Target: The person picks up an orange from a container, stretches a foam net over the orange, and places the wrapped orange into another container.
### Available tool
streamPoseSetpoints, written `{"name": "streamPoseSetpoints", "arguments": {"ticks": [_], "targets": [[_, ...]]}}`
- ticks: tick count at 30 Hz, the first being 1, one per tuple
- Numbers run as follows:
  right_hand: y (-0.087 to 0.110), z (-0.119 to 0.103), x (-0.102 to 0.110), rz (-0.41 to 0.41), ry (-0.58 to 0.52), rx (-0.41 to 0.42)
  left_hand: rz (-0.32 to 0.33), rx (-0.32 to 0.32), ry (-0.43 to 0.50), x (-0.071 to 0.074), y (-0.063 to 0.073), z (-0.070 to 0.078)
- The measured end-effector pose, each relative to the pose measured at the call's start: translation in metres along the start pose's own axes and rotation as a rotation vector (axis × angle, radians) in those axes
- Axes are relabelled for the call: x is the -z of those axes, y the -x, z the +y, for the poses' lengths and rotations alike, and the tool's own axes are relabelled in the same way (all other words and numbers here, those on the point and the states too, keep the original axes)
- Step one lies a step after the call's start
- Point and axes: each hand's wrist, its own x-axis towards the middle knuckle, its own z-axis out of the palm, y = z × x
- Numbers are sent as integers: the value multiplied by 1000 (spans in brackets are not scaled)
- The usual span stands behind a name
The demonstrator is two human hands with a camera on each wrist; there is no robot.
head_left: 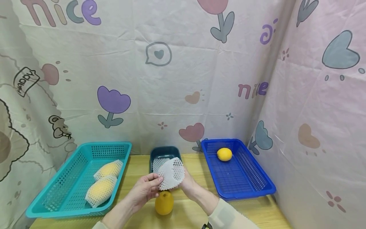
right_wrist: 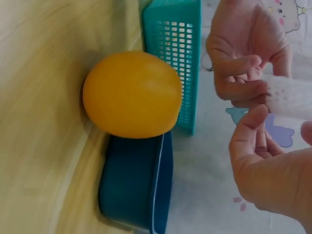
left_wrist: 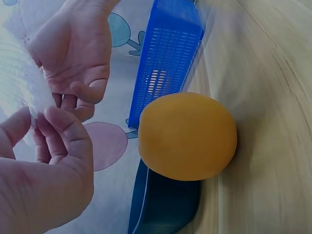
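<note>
A white foam fruit net (head_left: pixel 171 175) is held up between both hands in the head view. My left hand (head_left: pixel 145 190) pinches its near left edge between thumb and fingers, also plain in the left wrist view. My right hand (head_left: pixel 187 183) holds the net from the right, partly hidden behind it; in the right wrist view its curled fingertips (right_wrist: pixel 260 114) are right at the net's edge. Below the hands, a round orange-yellow fruit (head_left: pixel 164 203) stands bare on the wooden table. Behind the net, a small dark teal tray (head_left: pixel 166 149) contains more white foam netting (head_left: pixel 160 161).
At left, a turquoise basket (head_left: pixel 70 178) contains two yellow fruits in foam nets, one fruit (head_left: pixel 100 190) nearer than the other (head_left: pixel 108 170). On the right, a blue basket (head_left: pixel 240 181) contains one bare yellow fruit (head_left: pixel 224 154). A printed curtain (head_left: pixel 183 79) hangs behind the table.
</note>
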Motion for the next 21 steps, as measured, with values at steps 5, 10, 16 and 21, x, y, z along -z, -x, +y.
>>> {"name": "streamPoseSetpoints", "arguments": {"ticks": [5,10,16,21], "targets": [[0,-2,-1,-24,-69,-141,-4,-9,2,2,-1,-5],[-2,-2,0,-45,-80,-199,-23,-30,23,5,-1,-10],[-4,0,4,-29,-241,-144,-21,-73,44,4,1,-15],[-4,-3,6,-32,-392,-119,-92,-76,71,2,0,-12]]}}
